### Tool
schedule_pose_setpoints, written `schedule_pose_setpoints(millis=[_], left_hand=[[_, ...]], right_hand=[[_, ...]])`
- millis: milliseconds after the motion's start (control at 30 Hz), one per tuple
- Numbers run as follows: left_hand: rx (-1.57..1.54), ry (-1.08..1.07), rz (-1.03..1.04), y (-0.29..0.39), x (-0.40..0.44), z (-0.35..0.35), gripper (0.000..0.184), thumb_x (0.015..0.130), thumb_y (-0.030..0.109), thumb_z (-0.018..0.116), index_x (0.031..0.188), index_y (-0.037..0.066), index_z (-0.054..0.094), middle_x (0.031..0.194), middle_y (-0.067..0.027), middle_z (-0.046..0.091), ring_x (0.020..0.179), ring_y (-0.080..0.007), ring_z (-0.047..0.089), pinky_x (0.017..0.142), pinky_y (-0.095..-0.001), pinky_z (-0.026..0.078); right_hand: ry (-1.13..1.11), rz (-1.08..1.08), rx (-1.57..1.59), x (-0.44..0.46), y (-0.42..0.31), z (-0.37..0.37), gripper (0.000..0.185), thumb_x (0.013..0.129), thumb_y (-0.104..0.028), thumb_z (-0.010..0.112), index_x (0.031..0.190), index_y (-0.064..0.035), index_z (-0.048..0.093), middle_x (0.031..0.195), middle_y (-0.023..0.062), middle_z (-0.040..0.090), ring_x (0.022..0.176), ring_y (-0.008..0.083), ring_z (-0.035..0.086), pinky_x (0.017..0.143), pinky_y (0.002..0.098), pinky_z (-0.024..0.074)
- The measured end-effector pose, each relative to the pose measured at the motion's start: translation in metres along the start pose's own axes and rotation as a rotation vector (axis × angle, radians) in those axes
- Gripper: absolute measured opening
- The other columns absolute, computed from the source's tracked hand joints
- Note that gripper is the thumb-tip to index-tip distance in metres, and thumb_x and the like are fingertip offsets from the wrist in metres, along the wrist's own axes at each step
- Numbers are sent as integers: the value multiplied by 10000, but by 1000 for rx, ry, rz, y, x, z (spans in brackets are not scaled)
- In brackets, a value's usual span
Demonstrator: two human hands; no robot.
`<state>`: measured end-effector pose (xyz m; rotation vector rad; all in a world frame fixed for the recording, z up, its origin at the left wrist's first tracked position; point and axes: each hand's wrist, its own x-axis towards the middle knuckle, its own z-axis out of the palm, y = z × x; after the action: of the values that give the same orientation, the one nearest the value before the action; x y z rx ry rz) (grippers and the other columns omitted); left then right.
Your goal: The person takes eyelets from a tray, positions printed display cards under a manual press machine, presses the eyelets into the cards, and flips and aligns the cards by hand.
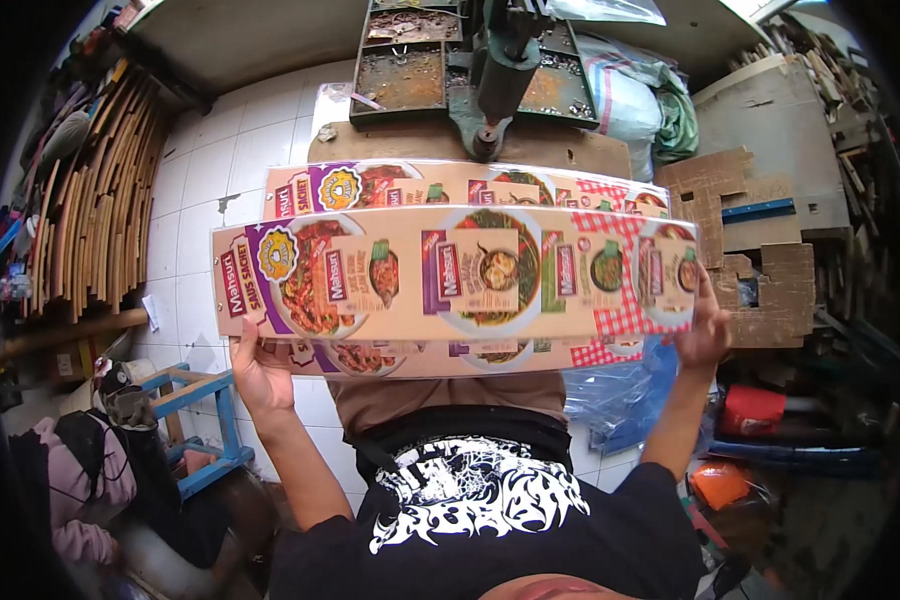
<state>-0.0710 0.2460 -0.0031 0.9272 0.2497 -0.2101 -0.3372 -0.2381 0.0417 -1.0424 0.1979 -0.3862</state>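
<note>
A long printed panel [390, 280] with food pictures is held level in front of me. My left hand [261, 372] grips its lower left corner, thumb on the front. At the right end, my right hand [705, 325] holds the edge, its fingers partly behind the panel. Another similar printed panel [450, 178] shows beyond the upper edge, and more printed surface shows below the lower edge. Behind them a brown board [370, 142] lies under a dark green metal press [500, 90].
Divided metal trays [400, 78] with small parts flank the press. Cardboard strips [105, 190] stand at the left, near a blue stool frame [195, 400]. Cut brown boards [770, 290] and blue plastic [620, 400] are at the right. A person [90, 480] sits at lower left.
</note>
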Motion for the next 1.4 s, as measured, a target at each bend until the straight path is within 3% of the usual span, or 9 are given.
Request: schedule_pose_setpoints(millis=[100,267,400,600,733,833,1033,1167,1400], left_hand=[[119,-18,103,-7,6,34,457,948,121,613,1354,20,427,1214,-131,618,1039,-208,657,848,-329,588],[434,-244,92,10,30,64,444,925,132,633,1269,2,383,1004,-177,641,735,-192,692,615,-281,614],[971,-108,86,18,40,70,527,896,194,696,1259,-51,402,726,-135,647,531,-119,609,412,-210,455],[1503,126,420,9,21,76,724,819,286,797,1335,-18,389,536,-53,559,464,-127,486,520,-295,411],[1623,168,461,6,7,98,768,800,216,810,1392,25,360,604,-58,575,559,-136,562,580,-300,465],[1224,-213,579,-6,-11,131,713,809,38,769,1402,37,373,722,-40,598,573,-88,566,560,-240,464],[1583,-836,888,-41,-8,173,577,777,168,769,1291,44,536,1194,-198,572,1129,-342,564,967,-458,443],[1786,-932,855,-59,-2,160,582,796,260,740,1293,42,532,1366,-229,456,1288,-406,423,1102,-509,318],[1684,-933,793,-56,1,155,565,797,248,740,1272,17,535,1393,-228,450,1306,-400,421,1106,-492,327]], right_hand=[[281,-43,-178,9,15,16,736,876,-117,638,1472,63,246,1272,197,571,925,187,675,532,179,527],[399,-7,-479,39,11,-12,562,913,-110,623,1402,75,416,1120,142,653,853,132,652,598,213,523],[478,-134,-895,59,12,-16,473,882,-162,705,1284,53,578,988,104,682,671,83,597,617,236,485],[480,-1,-1633,56,1,17,368,793,-261,777,1121,-108,709,1037,84,661,734,200,650,695,332,513],[376,-135,-1894,67,-5,27,230,820,-239,728,1017,-120,721,994,70,643,1016,275,583,840,403,483],[286,-218,-1790,97,-18,48,153,856,-207,688,960,-99,721,930,77,671,880,268,642,757,381,505],[34,-339,-1666,199,-7,53,115,852,-189,684,922,-109,726,866,75,694,807,265,676,704,378,521],[-69,-361,-1816,261,12,42,123,826,-199,685,910,-128,740,901,68,703,846,279,680,743,400,529],[-195,-118,-2059,298,18,43,120,795,-217,694,872,-149,757,860,76,718,845,283,685,727,417,537]])
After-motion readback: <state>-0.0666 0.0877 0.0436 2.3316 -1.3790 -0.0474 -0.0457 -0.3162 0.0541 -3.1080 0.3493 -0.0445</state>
